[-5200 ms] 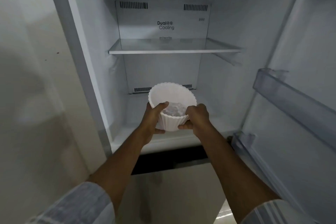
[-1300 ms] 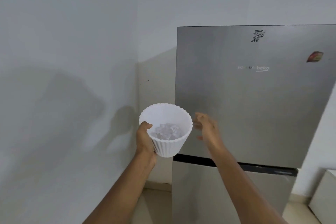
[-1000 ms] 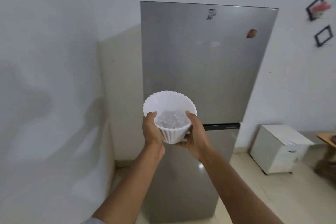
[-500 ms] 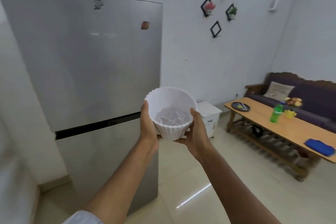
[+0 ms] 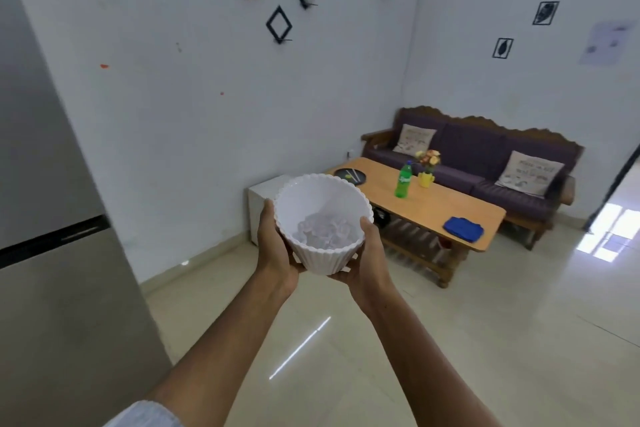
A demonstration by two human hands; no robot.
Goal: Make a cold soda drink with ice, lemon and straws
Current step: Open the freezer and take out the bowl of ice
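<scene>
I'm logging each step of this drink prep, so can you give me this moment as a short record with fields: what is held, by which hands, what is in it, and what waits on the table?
held item: white ribbed bowl
contents: ice cubes
left hand: grip on the bowl's left side
right hand: grip on its right side and underside
wooden table: green soda bottle, dark plate, yellow flower pot, blue cloth
behind table: purple sofa
at left: grey fridge, doors closed
</scene>
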